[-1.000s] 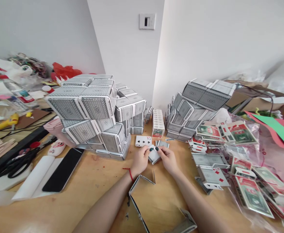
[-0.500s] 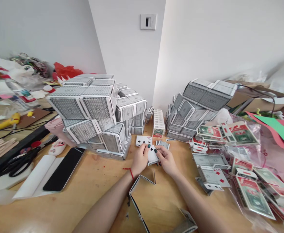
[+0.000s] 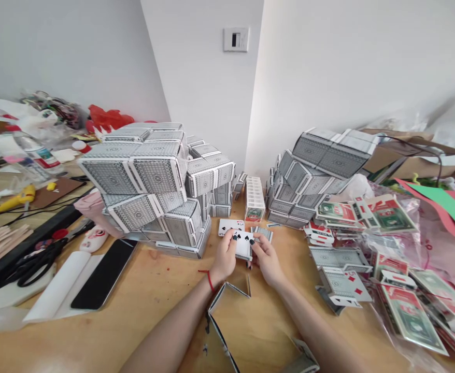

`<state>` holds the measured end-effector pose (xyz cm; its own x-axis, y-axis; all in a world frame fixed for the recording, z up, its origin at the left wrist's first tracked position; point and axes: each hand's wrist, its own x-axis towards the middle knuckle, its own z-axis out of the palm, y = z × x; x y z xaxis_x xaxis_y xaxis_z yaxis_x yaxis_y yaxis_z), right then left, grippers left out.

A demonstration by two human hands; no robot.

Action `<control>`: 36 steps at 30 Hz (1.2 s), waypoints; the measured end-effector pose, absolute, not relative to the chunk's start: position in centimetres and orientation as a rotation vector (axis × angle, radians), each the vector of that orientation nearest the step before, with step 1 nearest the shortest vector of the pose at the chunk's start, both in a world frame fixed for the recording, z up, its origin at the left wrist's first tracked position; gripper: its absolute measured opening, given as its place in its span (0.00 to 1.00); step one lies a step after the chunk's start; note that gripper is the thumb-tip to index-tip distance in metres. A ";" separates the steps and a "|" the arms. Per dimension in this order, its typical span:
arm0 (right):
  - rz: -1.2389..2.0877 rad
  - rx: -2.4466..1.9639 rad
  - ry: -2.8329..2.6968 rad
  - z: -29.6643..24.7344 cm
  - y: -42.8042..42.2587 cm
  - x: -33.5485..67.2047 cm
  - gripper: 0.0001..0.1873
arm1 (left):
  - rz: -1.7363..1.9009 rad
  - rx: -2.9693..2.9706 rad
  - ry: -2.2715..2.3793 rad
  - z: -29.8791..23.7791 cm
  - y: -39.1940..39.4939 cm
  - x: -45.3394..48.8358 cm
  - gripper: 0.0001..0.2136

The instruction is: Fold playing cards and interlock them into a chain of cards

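Between my two hands is a playing card (image 3: 243,247) with black spades on its face and a patterned strip along its near edge. My left hand (image 3: 226,256) pinches it at the left side. On the right side my right hand (image 3: 265,255) grips it with thumb and fingers. Just beyond lies a face-up pile of cards (image 3: 231,226), partly behind my left hand. A patterned card pile (image 3: 264,234) lies behind my right hand. Below my wrists, a folded strip of joined cards (image 3: 220,316) stands on its edge on the table.
Stacked boxes made of cards stand at left (image 3: 150,171) and right (image 3: 309,176). A row of card packs (image 3: 254,199) sits between them. A black phone (image 3: 103,274), scissors (image 3: 41,264) and a glue gun (image 3: 17,199) lie left; packaged decks (image 3: 412,311) lie right.
The held card has turned from slanted to more level, so more of its spades show. Both hands stay on it in nearly the same place. The camera has tipped slightly upward.
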<state>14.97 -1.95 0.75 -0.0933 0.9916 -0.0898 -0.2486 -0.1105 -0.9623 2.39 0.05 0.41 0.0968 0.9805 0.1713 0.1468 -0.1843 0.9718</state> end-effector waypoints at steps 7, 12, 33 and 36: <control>1.517 -1.004 -0.964 0.9 -2.1 14.8 0.13 | 1.177 1.396 1.090 1.2 -0.1 2.7 0.08; 1.555 -1.001 -0.958 1.1 -2.3 14.7 0.13 | 1.223 1.424 1.139 1.7 -0.2 2.6 0.08; 1.456 -1.062 -0.955 1.1 -2.7 14.0 0.12 | 1.235 1.396 1.173 1.4 -0.3 2.4 0.06; 1.396 -1.094 -0.969 0.9 -2.8 13.8 0.12 | 1.236 1.422 1.158 1.5 -0.5 2.4 0.07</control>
